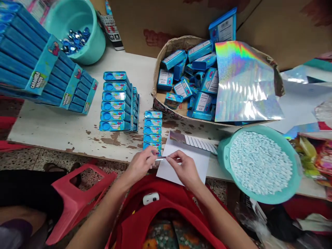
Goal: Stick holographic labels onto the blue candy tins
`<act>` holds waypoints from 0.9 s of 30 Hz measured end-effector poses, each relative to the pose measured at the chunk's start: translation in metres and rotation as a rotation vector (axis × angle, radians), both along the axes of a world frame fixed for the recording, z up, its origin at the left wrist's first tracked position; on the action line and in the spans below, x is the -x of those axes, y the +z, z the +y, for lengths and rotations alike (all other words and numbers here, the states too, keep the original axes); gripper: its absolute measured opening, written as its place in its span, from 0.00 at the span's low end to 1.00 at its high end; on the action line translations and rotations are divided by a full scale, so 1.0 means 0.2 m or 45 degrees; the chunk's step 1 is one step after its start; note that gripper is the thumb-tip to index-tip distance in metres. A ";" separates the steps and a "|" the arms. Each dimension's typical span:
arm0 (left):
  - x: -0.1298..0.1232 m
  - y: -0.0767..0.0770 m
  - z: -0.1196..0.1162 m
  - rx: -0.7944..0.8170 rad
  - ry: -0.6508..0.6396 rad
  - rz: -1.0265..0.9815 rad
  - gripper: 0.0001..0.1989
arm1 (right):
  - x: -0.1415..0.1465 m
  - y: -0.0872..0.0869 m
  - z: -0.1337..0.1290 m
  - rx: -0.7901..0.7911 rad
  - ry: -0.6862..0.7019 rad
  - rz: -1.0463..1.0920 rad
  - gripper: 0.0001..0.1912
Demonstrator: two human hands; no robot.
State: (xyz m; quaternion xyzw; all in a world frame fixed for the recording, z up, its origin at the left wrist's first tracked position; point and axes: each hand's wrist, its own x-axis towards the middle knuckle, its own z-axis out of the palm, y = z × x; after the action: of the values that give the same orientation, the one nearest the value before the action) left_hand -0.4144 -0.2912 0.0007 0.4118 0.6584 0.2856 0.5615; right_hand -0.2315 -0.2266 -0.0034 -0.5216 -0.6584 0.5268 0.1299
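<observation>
Between my two hands, a thin shiny strip [161, 158] is stretched flat, pinched at its left end by my left hand [141, 162] and at its right end by my right hand [185, 168]. It looks like a sticker cut from the sheet nearby. Just beyond my left hand stands a column of small blue tins [152, 130], the nearest one partly hidden by my fingers. Under my right hand lies a white sheet of paper [171, 173]. On that paper rests a silvery sheet with a row of white strips [199, 142].
An oval cardboard box [155, 93] of jumbled blue tins has a holographic sheet [243, 83] over it. A turquoise tub [225, 148] holds pale candies; another turquoise bucket [97, 45] holds shiny caps. Stacked tins [114, 105], blue display cartons [43, 74] and a red chair [75, 197] stand leftward.
</observation>
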 end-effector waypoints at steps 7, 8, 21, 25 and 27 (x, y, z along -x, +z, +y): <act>0.25 -0.17 -0.01 -0.094 0.071 0.330 0.07 | 0.37 -0.17 0.01 -0.258 -0.024 -0.220 0.06; 0.25 -0.21 0.00 -0.093 0.080 0.329 0.07 | 0.38 -0.19 0.02 -0.255 -0.032 -0.221 0.05; 0.24 -0.36 -0.09 0.120 0.149 0.626 0.11 | 0.21 -0.17 0.08 -0.484 -0.353 -0.141 0.05; 0.14 -0.11 -0.03 -0.034 0.232 0.714 0.10 | -0.08 -0.29 0.25 -0.998 -0.457 -0.410 0.11; 0.00 -0.02 0.09 -0.192 0.171 0.680 0.10 | -0.21 -0.45 0.27 -0.946 -0.337 -0.591 0.16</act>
State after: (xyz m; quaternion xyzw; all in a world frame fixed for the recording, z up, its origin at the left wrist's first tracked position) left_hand -0.4144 -0.2741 -0.0039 0.4685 0.7857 0.2518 0.3159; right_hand -0.1888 -0.1721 -0.0932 -0.6235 -0.7421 0.1031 0.2236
